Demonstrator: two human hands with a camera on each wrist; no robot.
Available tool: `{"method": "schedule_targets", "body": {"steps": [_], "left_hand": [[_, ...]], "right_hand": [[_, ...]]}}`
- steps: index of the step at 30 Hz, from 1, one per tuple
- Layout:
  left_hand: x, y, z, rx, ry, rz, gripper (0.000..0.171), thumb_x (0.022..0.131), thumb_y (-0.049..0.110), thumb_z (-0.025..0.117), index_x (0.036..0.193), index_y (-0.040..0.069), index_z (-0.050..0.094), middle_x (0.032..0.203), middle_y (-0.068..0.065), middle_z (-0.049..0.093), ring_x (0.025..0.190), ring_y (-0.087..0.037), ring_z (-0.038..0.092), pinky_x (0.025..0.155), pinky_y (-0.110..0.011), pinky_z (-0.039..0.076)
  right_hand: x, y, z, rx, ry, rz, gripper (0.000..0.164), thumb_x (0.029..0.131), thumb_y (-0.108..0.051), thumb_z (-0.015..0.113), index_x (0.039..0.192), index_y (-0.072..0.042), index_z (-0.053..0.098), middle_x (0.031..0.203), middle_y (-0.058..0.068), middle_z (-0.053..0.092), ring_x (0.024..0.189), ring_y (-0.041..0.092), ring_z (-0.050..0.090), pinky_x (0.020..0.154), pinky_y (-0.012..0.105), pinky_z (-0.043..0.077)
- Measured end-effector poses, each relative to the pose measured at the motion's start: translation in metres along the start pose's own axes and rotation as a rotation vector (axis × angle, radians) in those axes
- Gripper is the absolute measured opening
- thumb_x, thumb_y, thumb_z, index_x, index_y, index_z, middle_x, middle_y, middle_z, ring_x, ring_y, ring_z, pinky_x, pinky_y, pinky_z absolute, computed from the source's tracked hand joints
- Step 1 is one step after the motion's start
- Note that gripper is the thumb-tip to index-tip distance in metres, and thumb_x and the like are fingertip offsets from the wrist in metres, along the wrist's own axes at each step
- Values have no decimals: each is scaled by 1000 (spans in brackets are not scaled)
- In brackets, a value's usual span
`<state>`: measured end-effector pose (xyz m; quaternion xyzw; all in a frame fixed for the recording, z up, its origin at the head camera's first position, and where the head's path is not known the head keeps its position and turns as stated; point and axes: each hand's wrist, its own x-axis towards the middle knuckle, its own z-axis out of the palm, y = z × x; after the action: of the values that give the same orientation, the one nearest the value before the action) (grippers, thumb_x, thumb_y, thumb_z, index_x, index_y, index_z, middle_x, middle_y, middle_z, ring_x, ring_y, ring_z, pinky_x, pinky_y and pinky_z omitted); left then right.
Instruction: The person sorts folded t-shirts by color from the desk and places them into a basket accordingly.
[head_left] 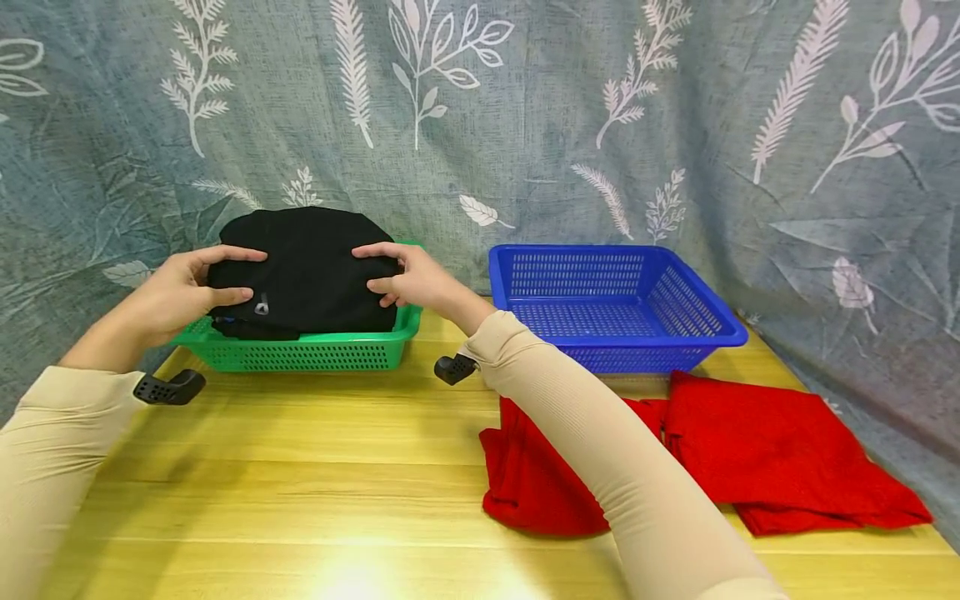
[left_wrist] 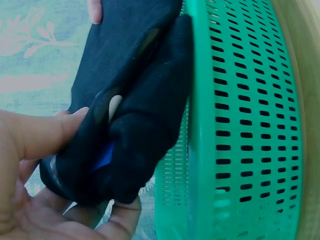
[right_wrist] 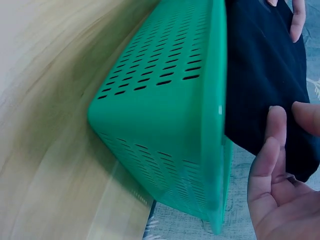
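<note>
Black cloth (head_left: 311, 271), folded: pinched at its left end by the left hand (head_left: 171, 292), at its right by the right hand (head_left: 420, 277); held at the mouth of the green basket (head_left: 300, 354), far left. Blue basket (head_left: 645, 360): placed far right. Red cloths (head_left: 772, 450): laid nearer, right.

looks like a homely corner, exact room unclear: leaf-print curtain (head_left: 540, 108) along the far side, wood-grain desk (head_left: 300, 483), plastic green basket (head_left: 300, 354) and blue basket (head_left: 622, 342), folded red cloths (head_left: 780, 450).
</note>
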<state>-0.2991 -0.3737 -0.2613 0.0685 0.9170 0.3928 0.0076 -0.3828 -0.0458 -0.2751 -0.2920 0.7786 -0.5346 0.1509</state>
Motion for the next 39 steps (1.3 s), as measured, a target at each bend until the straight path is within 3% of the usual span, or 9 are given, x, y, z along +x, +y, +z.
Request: {"method": "schedule_targets", "body": {"steps": [3,5,15,21,30,32,34,36,39], "left_hand": [[-4,2,6,2,36,0,58,110,18,64,164,19,45,102,-6,45,70,-22,32,70,-35,40],[-6,3,9,20,51,-4,58,110,19,64,164,20,45,90,-4,39,67,-23,31,69,-35,39],[-6,-8,20,72,146,6,56,109,19,66,162,22,49,89,-5,42,67,-25,33,64,-37,36],[-6,-15,22,76,154,-10,54,109,18,66,161,20,50,86,-6,46,72,-25,36,65,-37,35],[-8,-18,22,58,148,-27,52,110,19,64,160,18,51,92,-7,52,75,-25,39,65,-37,37],[-9,-18,21,84,147,-47,51,110,18,63,160,15,51,102,-15,57,78,-29,45,63,-37,36],[-10,-17,20,133,146,-75,49,110,13,59,158,10,52,123,-28,59,91,-38,56,59,-35,35],[-11,-14,19,180,137,-111,49,109,9,55,158,7,51,146,-35,51,113,-50,59,61,-37,36],[-13,-9,19,226,118,-139,49,107,8,52,156,4,51,158,-37,42,136,-56,51,79,-49,51]], "right_hand": [[-2,2,2,-15,17,-13,52,105,-8,68,154,-25,61,113,15,73,80,25,71,68,29,56],[-3,3,3,-19,22,-17,51,105,-7,67,154,-24,61,118,15,72,80,25,71,68,29,56],[3,8,11,-51,22,-5,52,107,-7,65,155,-25,60,150,14,60,86,24,74,77,33,58],[7,9,17,-80,-3,21,51,109,-9,63,156,-26,58,147,12,63,88,24,74,80,34,57],[8,10,21,-92,8,43,50,110,-9,61,157,-25,57,149,12,60,77,19,69,73,28,55],[9,9,22,-211,31,59,50,111,-12,60,158,-25,55,144,15,63,69,17,64,67,26,52],[9,6,23,-430,72,73,51,112,-17,58,161,-27,52,140,17,62,67,15,55,61,24,47],[8,3,24,-653,119,87,51,113,-23,58,163,-28,50,142,17,61,74,16,51,58,25,41],[5,0,23,-841,164,86,49,113,-29,57,161,-27,52,150,13,57,92,18,48,61,28,37]]}}
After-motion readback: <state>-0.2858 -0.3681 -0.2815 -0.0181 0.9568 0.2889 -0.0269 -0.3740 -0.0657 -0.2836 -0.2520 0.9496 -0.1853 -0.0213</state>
